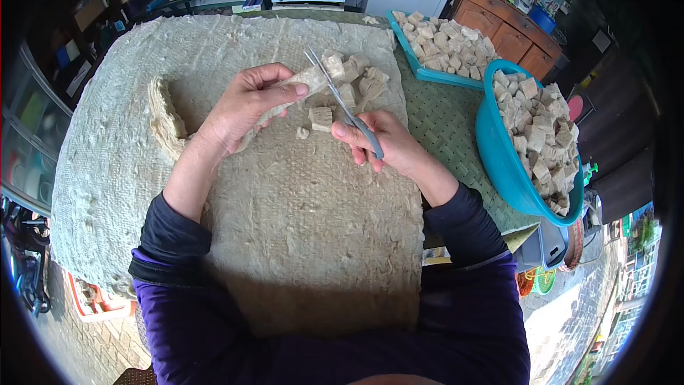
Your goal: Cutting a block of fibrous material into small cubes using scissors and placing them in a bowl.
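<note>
Head view: fibrous mat (pixel 306 221) nearest, beneath the grey-handled scissors (pixel 365 134). Right hand (pixel 381 144) grips the scissors; left hand (pixel 246 103), to their left, pinches a pale strip (pixel 313 75) whose far end meets the blades. Blocky chunks (pixel 321 117) beside the scissors. Farther right, teal basin (pixel 506 164), then blue tray (pixel 449 81) — both chunk-filled. Step, judged: snipping the strip — next cut calls for steady feeding, then closing the blades.

The scissor blades (pixel 335 89) are shiny metal, the strip (pixel 313 78) rough.
</note>
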`<state>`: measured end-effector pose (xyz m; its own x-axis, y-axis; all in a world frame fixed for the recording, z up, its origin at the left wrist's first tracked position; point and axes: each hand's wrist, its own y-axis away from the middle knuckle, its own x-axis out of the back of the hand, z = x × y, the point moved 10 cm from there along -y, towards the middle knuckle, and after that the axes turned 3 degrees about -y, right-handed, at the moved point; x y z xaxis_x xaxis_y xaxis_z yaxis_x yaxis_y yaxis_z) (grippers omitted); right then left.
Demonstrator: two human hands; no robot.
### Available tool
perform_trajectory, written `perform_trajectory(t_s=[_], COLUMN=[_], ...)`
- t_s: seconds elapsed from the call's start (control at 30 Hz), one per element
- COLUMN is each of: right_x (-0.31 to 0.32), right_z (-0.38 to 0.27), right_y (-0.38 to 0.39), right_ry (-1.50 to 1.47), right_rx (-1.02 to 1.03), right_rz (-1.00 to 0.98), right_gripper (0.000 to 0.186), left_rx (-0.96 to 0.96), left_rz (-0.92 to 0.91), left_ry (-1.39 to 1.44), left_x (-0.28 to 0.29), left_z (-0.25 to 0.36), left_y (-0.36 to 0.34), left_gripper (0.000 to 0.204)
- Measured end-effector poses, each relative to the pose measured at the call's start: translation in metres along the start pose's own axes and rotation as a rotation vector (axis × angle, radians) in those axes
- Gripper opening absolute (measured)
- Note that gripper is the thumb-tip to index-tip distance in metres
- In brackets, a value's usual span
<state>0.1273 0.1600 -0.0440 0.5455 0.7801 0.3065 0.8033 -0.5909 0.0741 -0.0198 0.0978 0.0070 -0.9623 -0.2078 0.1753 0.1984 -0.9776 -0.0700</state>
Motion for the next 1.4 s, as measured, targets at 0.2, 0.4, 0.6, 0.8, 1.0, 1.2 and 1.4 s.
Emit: perform_trajectory(t_s=[0.2, 0.4, 0.6, 0.8, 1.0, 1.2, 1.4], right_x=[0.000, 0.004, 0.006, 0.004, 0.000, -0.001, 0.005], right_z=[-0.001, 0.001, 0.006, 0.006, 0.004, 0.003, 0.008], right_y=[0.005, 0.004, 0.003, 0.001, 0.001, 0.003, 0.001], right_ry=[0.023, 0.069, 0.038, 0.037, -0.001, -0.046, -0.002], right_rx=[-0.068, -0.113, -0.152, -0.132, -0.134, -0.129, -0.140], right_rz=[0.052, 0.078, 0.042, 0.006, -0.059, -0.094, -0.012], right_gripper=[0.053, 0.054, 0.055, 0.054, 0.054, 0.056, 0.055], left_rx=[0.062, 0.116, 0.148, 0.177, 0.136, 0.172, 0.178], left_rz=[0.017, 0.043, 0.035, 0.068, -0.002, -0.057, -0.053], left_ry=[0.027, 0.043, 0.145, 0.165, 0.142, 0.112, 0.119], left_x=[0.001, 0.003, 0.002, 0.005, 0.002, -0.006, -0.005], left_z=[-0.006, -0.014, -0.016, -0.019, -0.017, -0.019, -0.022], left_y=[0.001, -0.001, 0.001, 0.001, -0.002, 0.000, 0.000], left_gripper=[0.012, 0.014, 0.014, 0.016, 0.014, 0.012, 0.015])
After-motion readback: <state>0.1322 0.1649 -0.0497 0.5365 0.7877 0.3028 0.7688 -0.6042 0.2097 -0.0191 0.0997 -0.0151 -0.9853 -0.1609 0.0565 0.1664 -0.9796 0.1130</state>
